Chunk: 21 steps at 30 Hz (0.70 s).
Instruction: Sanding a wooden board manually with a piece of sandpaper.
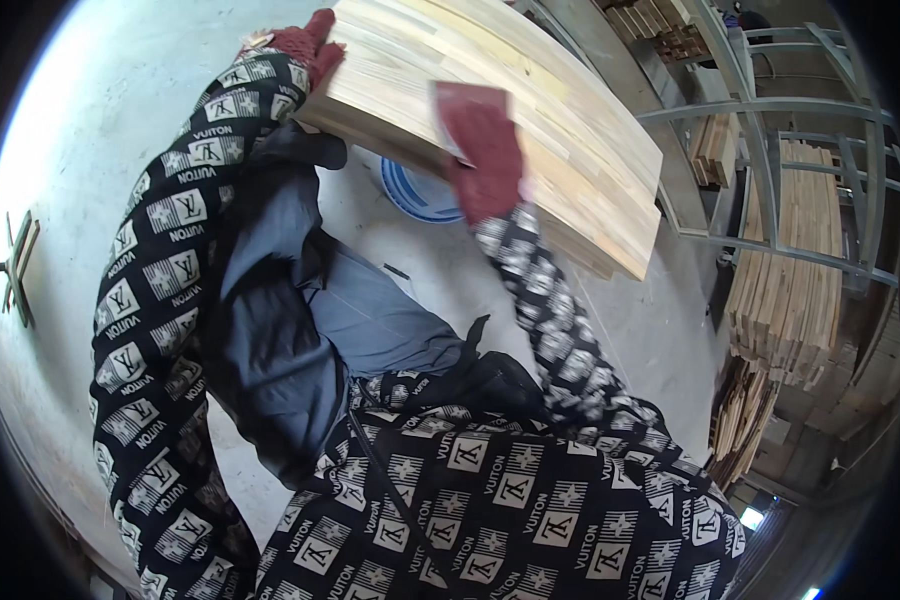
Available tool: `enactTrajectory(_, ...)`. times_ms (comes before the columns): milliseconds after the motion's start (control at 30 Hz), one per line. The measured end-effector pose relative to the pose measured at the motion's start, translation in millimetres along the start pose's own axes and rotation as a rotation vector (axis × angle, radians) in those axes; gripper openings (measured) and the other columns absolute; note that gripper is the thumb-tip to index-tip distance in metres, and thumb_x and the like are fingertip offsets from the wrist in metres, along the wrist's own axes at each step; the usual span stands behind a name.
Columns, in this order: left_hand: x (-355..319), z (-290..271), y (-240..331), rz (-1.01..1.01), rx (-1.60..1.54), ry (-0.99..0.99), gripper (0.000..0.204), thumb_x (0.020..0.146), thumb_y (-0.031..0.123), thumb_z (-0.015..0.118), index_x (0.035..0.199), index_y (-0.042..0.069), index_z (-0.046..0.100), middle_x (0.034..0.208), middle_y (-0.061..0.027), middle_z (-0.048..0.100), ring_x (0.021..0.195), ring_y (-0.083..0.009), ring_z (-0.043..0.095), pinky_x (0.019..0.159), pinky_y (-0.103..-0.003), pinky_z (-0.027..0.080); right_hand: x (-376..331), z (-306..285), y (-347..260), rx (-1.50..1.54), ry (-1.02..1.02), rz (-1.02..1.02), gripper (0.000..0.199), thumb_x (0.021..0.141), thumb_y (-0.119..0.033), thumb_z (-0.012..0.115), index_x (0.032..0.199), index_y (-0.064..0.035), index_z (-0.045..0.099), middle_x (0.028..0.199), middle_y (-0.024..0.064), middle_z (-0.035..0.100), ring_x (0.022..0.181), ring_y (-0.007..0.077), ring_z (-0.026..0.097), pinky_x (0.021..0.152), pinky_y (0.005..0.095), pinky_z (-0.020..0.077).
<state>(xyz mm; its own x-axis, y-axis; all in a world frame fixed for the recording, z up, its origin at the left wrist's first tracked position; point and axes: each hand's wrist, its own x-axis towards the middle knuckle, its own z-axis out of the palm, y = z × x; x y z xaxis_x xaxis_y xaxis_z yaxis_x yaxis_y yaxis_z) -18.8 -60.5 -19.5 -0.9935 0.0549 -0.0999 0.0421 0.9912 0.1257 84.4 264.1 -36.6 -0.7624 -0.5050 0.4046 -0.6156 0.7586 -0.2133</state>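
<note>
A stack of pale laminated wood panels (570, 120) lies ahead of me, its layered edge facing my body. My left hand (305, 48), in a dark red knitted glove, rests at the stack's left end with its fingers apart. My right hand (492, 180), gloved in the same red, is over the near edge and top face. It is closed on a flat reddish-brown sheet (473, 108) that looks like sandpaper. Motion blurs this hand and sheet, and I cannot tell whether the sheet touches the wood.
Below the stack's near edge, a blue and white round tub (418, 190) is partly hidden. Grey metal racking (760, 105) stands at the right, with stacked timber boards (785, 265) beside it. A metal-legged stand (15, 270) is at the far left on the pale floor (60, 160).
</note>
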Motion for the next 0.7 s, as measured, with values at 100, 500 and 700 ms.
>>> enactTrajectory(100, -9, -6, -1, 0.020, -0.101, -0.083, 0.069, 0.102, 0.057, 0.041, 0.158, 0.018, 0.031, 0.134, -0.0205, 0.063, 0.126, -0.0377, 0.059, 0.110, -0.051, 0.040, -48, -38, 56, -0.014, 0.081, 0.281, 0.051, 0.088, -0.010, 0.065, 0.140, -0.0102, 0.060, 0.142, 0.0121, 0.059, 0.137, 0.0328, 0.050, 0.119, 0.0445, 0.0333)
enactTrajectory(500, -3, -10, 6, -0.043, -0.163, -0.105, 0.067, 0.102, 0.055, 0.041, 0.156, 0.017, 0.032, 0.131, -0.0202, 0.065, 0.124, -0.0402, 0.060, 0.111, -0.053, 0.037, 40, 43, 71, -0.493, 0.247, 0.119, 0.057, 0.075, -0.023, 0.068, 0.126, -0.0006, 0.057, 0.114, 0.0191, 0.057, 0.108, 0.0412, 0.053, 0.089, 0.0545, 0.0439)
enactTrajectory(700, -4, -18, 3, -0.109, -0.139, -0.154, 0.067, 0.102, 0.057, 0.041, 0.157, 0.019, 0.034, 0.138, -0.0184, 0.062, 0.130, -0.0385, 0.056, 0.114, -0.050, 0.038, 115, 90, -66, -0.030, 0.045, -0.037, 0.058, 0.082, -0.017, 0.069, 0.138, -0.0052, 0.056, 0.143, 0.0193, 0.055, 0.135, 0.0385, 0.047, 0.115, 0.0494, 0.0342)
